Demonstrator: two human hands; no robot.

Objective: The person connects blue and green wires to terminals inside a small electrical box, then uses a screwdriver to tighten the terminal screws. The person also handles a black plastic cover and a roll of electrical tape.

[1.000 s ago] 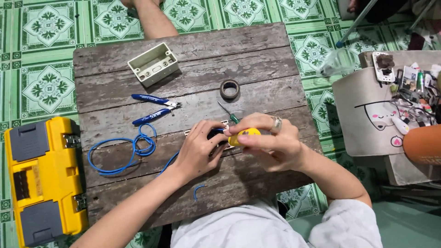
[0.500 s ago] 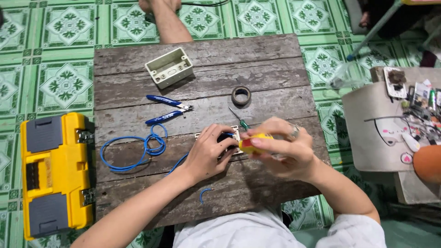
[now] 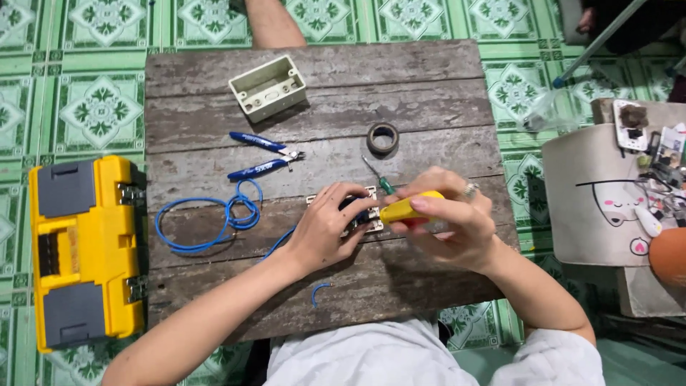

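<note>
The right hand [image 3: 457, 225] grips a yellow-handled screwdriver [image 3: 407, 209] lying horizontal, tip pointing left at the white switch plate [image 3: 366, 214] clamped in the left hand [image 3: 325, 229].

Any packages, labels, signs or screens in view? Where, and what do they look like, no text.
Yellow toolbox: on the floor left of the table, rectangular, grey lid panels.
Beige bag: right of the table, boxy, cartoon face drawn in black with pink cheeks.
Clear plastic bag: on the floor by the table's far right corner, crumpled.
No signs or screens visible.
</note>
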